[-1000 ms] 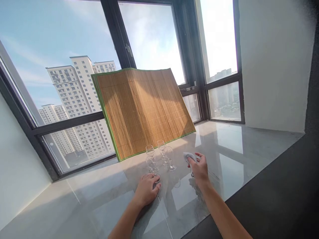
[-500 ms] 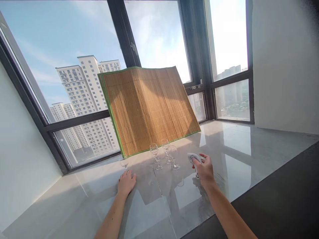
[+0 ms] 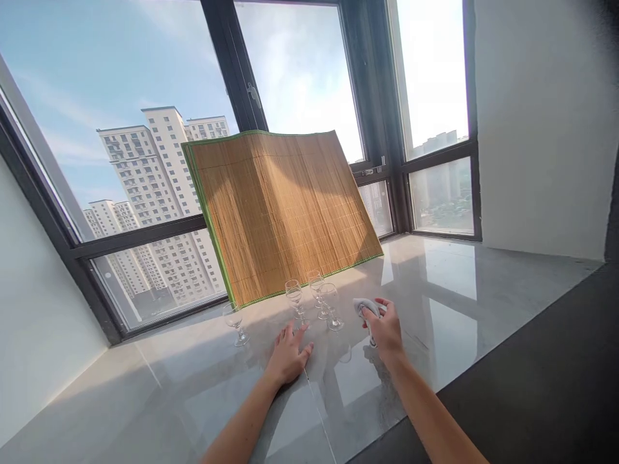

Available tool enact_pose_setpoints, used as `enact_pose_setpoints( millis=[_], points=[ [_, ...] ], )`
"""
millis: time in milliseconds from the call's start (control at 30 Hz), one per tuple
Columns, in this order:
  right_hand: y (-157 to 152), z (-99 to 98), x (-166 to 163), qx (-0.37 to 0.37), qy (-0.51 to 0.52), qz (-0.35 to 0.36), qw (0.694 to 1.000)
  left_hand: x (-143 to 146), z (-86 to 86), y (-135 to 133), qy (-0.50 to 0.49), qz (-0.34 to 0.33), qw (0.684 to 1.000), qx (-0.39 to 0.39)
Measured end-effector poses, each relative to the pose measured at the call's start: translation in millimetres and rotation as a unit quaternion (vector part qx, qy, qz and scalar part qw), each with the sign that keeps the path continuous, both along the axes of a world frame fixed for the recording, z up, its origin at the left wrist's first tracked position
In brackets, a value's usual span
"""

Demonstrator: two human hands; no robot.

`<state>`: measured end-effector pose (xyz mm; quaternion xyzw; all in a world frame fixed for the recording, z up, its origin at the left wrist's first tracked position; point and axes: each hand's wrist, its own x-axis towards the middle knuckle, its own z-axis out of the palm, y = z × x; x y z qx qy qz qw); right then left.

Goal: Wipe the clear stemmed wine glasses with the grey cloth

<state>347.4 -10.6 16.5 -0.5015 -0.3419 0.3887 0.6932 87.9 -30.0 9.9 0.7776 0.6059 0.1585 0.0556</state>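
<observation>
Hands are resting on the counter (image 3: 459, 290).
Left hand (image 3: 289, 353) is spreading its fingers (image 3: 289, 332) just beside a glass (image 3: 294, 298); right hand (image 3: 385, 330) is pinching a cloth (image 3: 362, 305).

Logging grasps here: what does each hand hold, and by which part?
The right hand clutches a small pale cloth, bunched in its fingers. The left hand holds nothing; it lies open on the counter, close to a wine glass.
</observation>
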Motion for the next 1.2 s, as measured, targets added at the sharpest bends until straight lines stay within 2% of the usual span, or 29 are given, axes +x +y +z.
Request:
enact_pose_setpoints(
  millis=[100,200,267,367,467,533,633,733,933,1200],
  points=[
    [-2,0.3,-2,0.0,-0.01,0.003,1.0,3,5.1,14,0.008,-0.01,1.0,-0.02],
    [-7,1.1,-2,-0.009,-0.018,0.004,1.0,6,7.7,14,0.02,-0.01,1.0,-0.019],
    [-10,0.5,0,-0.017,-0.019,0.007,1.0,6,7.6,1,0.015,-0.005,1.0,-0.008],
    [-10,-1.8,1,-0.023,-0.014,0.01,1.0,-5,5.3,-33,0.005,-0.017,1.0,0.004],
    [-8,-4.6,1,-0.028,-0.016,0.014,0.999,-34,2.2,-66,-0.007,-0.016,1.0,0.003],
    [-6,-6.3,0,-0.025,-0.025,0.018,0.999,-59,1.2,-76,-0.002,0.033,0.999,-0.002],
    [-6,-7.6,0,-0.019,-0.028,0.021,0.999,-98,1.2,-73,0.03,0.159,0.987,-0.008],
    [-8,-7.1,1,-0.025,-0.018,0.023,0.999,-122,-0.1,-63,0.038,0.221,0.974,-0.016],
    [-8,-7.4,1,-0.024,-0.021,0.026,0.999,-127,-1.4,-54,0.038,0.239,0.97,-0.015],
    [-5,-9.2,0,-0.029,-0.014,0.027,0.999,-126,7.1,-46,0.045,0.214,0.976,-0.013]
  ],
)
